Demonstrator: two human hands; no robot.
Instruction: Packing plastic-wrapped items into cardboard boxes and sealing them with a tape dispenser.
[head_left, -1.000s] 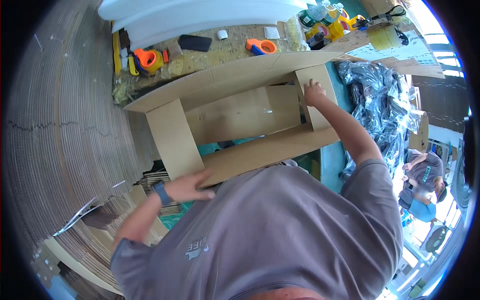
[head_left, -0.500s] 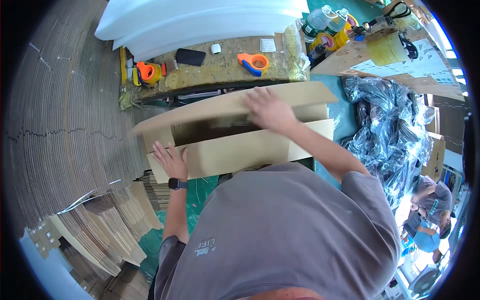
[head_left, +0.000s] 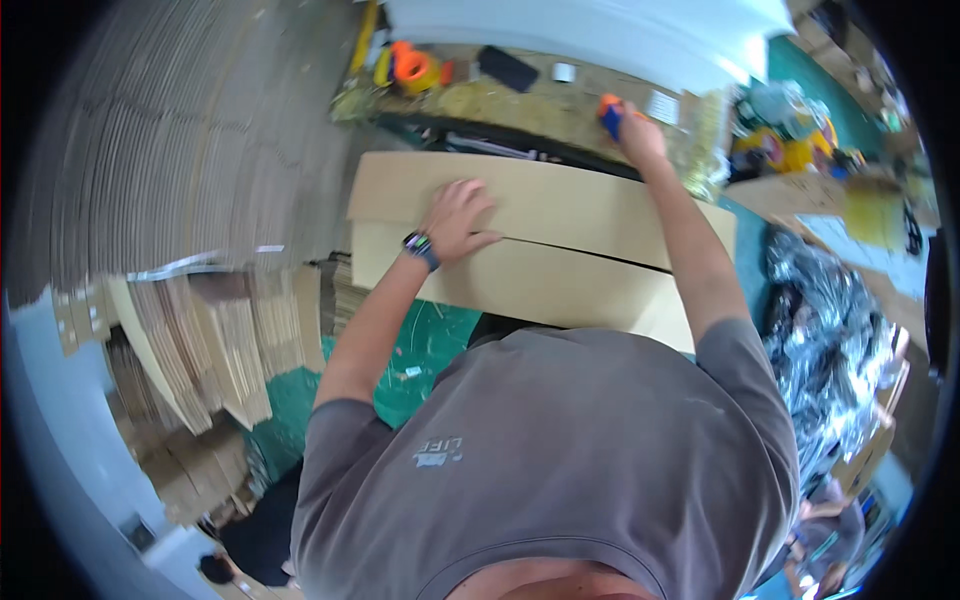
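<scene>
Cardboard box [head_left: 570,212] sits before the person's torso, its long flaps folded in with a narrow gap between. Left hand [head_left: 460,218] lies flat and open on its left part, thumb spread. Right arm reaches forward over the box; right hand [head_left: 640,138] touches an orange-and-blue tape dispenser [head_left: 611,118] at the bench [head_left: 500,105], its grip too blurred to tell.

Downward fisheye view (left of two) from head height
</scene>
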